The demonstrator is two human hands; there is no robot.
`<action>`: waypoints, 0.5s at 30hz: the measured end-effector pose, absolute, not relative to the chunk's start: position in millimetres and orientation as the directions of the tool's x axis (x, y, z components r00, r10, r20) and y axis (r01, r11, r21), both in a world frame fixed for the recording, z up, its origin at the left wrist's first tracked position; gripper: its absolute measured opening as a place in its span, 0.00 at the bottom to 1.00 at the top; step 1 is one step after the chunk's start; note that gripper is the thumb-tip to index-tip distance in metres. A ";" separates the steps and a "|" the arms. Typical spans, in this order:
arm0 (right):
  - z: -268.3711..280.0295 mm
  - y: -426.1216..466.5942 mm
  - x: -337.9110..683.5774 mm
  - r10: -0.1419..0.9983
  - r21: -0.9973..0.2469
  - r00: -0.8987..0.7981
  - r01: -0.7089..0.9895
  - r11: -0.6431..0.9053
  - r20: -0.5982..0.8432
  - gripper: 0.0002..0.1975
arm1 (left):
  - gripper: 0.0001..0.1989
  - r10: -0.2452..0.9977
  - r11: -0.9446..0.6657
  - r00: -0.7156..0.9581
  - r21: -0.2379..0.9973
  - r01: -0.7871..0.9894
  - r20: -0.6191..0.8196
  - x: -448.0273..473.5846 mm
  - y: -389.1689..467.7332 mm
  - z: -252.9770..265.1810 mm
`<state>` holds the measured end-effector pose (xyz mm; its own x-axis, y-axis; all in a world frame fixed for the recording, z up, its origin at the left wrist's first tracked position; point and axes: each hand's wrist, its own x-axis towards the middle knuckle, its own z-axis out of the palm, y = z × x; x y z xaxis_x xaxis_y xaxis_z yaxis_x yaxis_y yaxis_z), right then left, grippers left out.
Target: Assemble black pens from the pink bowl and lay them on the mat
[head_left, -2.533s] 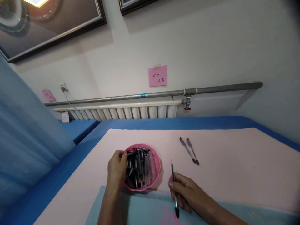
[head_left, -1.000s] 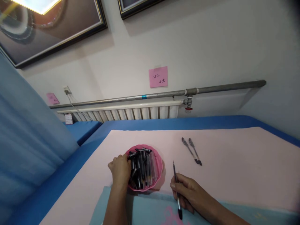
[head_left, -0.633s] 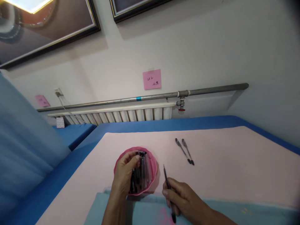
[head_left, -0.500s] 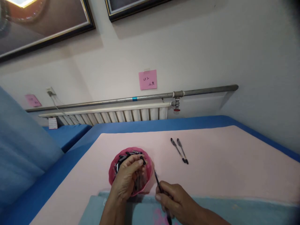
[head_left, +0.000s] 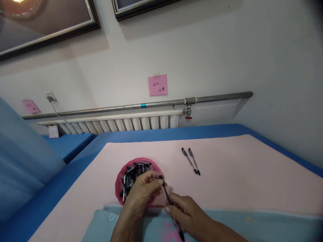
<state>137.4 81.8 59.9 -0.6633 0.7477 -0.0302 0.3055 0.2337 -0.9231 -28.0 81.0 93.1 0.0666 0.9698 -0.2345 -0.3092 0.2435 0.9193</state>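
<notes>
My left hand [head_left: 145, 190] pinches a small black pen cap [head_left: 160, 177] between thumb and fingertips, beside the rim of a pink scalloped basket [head_left: 117, 185]. In my right hand [head_left: 188, 211] is a slim dark pen [head_left: 166, 193], slanted with its upper end at the cap; whether the cap is fully seated on it I cannot tell. The pen's black lower end shows below my fingers. Many black and clear pen parts [head_left: 133, 171] lie in the basket, partly hidden by my left hand. Two pens [head_left: 188, 159] with black ends lie side by side farther back.
A pale pink sheet [head_left: 227, 174] covers the blue-edged table [head_left: 161, 134]. Along the near edge lies a light blue cloth [head_left: 227, 222]. Behind stand a white radiator [head_left: 131, 122] and a metal pipe [head_left: 222, 97] with a red valve. A blue curtain [head_left: 20, 161] hangs at left.
My left hand has moved right, bringing the cap to the upper end of the pen. The right hand stays nearly in place, and the view has shifted slightly.
</notes>
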 end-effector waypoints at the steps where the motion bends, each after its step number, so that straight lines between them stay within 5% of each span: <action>1: 58.6 81.9 137.2 0.751 -0.927 -0.660 0.302 0.224 -0.033 0.11 | 0.12 0.968 0.249 0.074 0.928 -0.278 -0.238 -28.3 81.3 92.0; 9: 54.0 79.6 135.5 0.763 -0.987 -0.636 0.161 -0.010 -0.112 0.11 | 0.12 0.972 0.208 0.136 0.972 -0.106 -0.193 -24.2 84.1 89.9; 15: 57.3 76.8 136.1 0.768 -0.992 -0.631 0.117 -0.047 -0.110 0.12 | 0.12 0.968 0.194 0.172 0.980 -0.043 -0.184 -22.5 82.1 92.9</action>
<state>136.1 76.8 57.3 -0.6306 0.7682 -0.1104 0.1170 -0.0466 -0.9920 -22.5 82.1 92.9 0.1721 0.9678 -0.1835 -0.0430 0.1935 0.9802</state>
